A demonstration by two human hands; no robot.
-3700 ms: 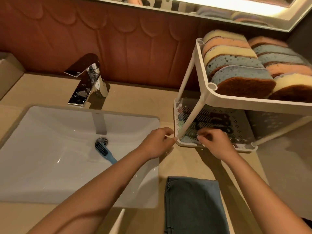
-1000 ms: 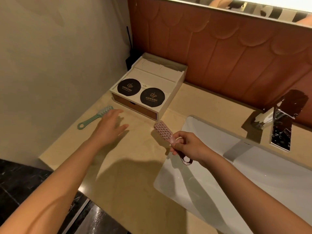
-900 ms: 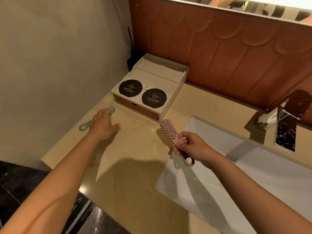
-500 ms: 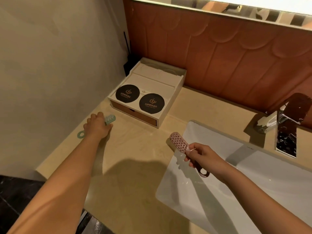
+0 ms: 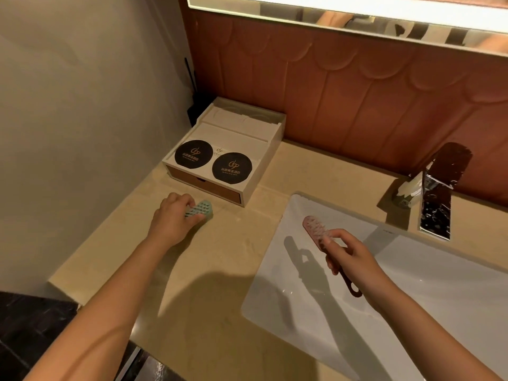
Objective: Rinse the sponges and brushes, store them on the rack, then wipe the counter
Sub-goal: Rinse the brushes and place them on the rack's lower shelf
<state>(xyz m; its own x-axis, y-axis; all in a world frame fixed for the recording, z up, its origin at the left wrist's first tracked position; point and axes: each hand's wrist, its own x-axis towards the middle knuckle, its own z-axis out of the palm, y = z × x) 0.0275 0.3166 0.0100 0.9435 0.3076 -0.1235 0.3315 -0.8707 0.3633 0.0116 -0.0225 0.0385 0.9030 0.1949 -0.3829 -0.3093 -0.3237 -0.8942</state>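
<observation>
Left grip (image 5: 171,220) now curled round green brush (image 5: 202,211).

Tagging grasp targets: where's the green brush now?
Head view, left of the sink: the green brush is in the left hand's grip, down at the counter, just in front of the white box.

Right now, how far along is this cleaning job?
Early. Done: nothing finished shows here; the rack is out of view. In hand: the left hand grips a green brush at the counter, the right hand holds a pink brush over the sink. Left: no water runs from the faucet, so rinsing, storing and wiping the counter seem still ahead.
</observation>
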